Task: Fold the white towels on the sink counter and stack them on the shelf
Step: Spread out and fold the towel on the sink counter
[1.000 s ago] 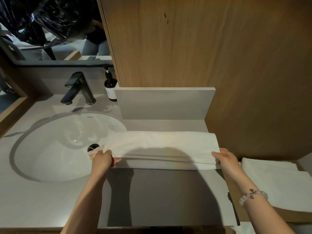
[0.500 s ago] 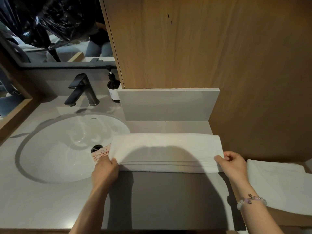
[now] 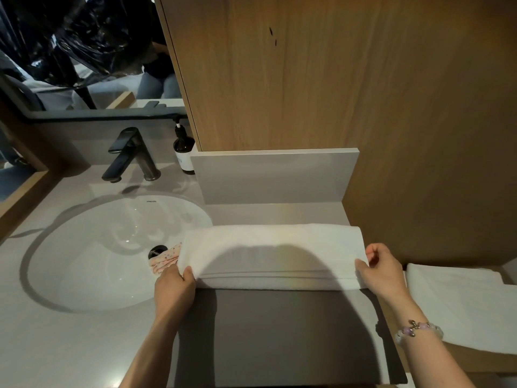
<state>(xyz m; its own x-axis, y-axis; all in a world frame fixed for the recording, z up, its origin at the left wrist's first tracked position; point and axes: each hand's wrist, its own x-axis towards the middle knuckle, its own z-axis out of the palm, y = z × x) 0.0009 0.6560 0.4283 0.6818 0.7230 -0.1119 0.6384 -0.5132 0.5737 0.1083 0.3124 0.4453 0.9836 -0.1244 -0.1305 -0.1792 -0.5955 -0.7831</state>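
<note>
We face a tall wooden panel (image 3: 335, 79) that rises behind a grey sink counter (image 3: 70, 345). Set into the counter on the left is a white oval basin (image 3: 98, 247). The white towel (image 3: 274, 247) lies across the counter to the right of the basin, folded lengthwise into a long band (its left end overhangs the basin's rim), and our shadow falls over its middle.

Lower on the right, a second white towel (image 3: 461, 303) lies flat on the wooden shelf (image 3: 461, 362), well apart from the first.

Our left hand (image 3: 174, 287) grips the band's near left corner, thumb on top and fingers curled under. Our right hand (image 3: 383, 273) pinches the near right corner between thumb and fingers.

A dark faucet (image 3: 131, 155) stands behind the basin, with a brown pump bottle (image 3: 183, 152) just beside it. A pink spotted cloth (image 3: 165, 260) peeks out by the drain (image 3: 157, 252), and a beaded bracelet (image 3: 418, 330) circles the right wrist.
</note>
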